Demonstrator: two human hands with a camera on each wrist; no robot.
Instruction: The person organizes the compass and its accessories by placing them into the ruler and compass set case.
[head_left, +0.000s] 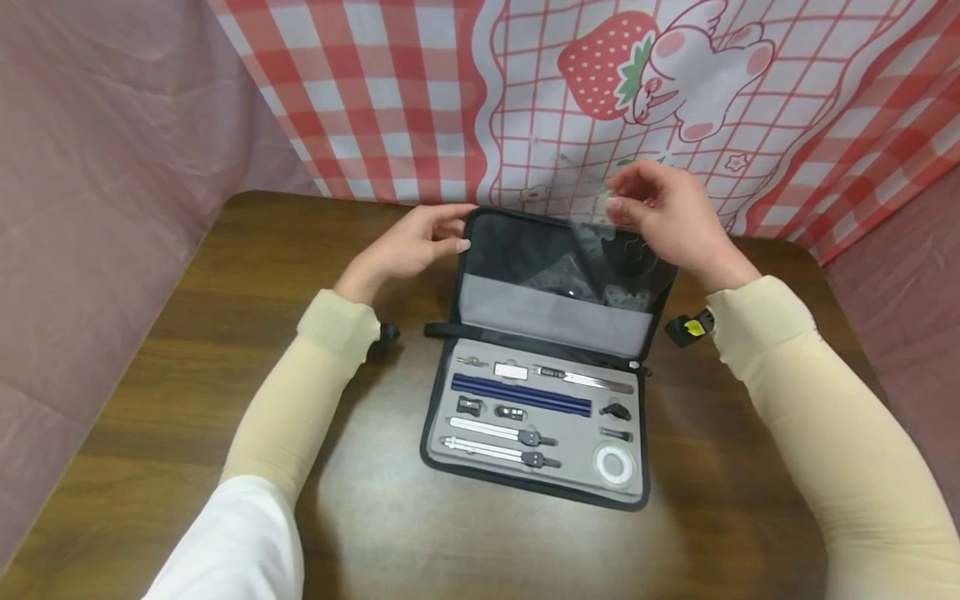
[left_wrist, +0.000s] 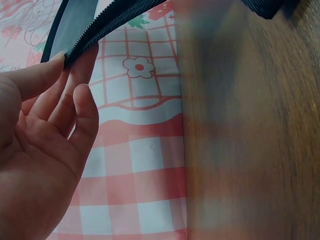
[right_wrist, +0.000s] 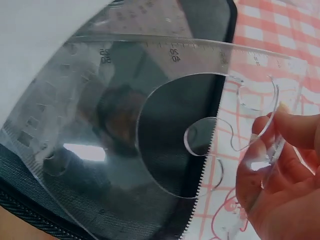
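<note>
An open zip case (head_left: 525, 484) lies on the table with its lid raised at the back. My left hand (head_left: 416, 242) pinches the lid's upper left corner between thumb and fingers; the left wrist view shows the zipped edge (left_wrist: 82, 42) in that grip. Above the lid's right part, my right hand (head_left: 667, 212) pinches a clear plastic set square (right_wrist: 125, 65) by one end. The set square has printed scales and a large rounded cutout, and its lower part overlaps the lid's grey pocket (head_left: 555, 317). How deep it sits there I cannot tell.
In the case's grey tray are two compasses (head_left: 495, 450), dark blue rods (head_left: 521, 395), a sharpener (head_left: 469, 406), a white eraser (head_left: 511, 370), a metal-bodied tool (head_left: 585, 380) and a white ring (head_left: 616, 464). A checked cloth (head_left: 420, 100) hangs behind the wooden table (head_left: 375, 533).
</note>
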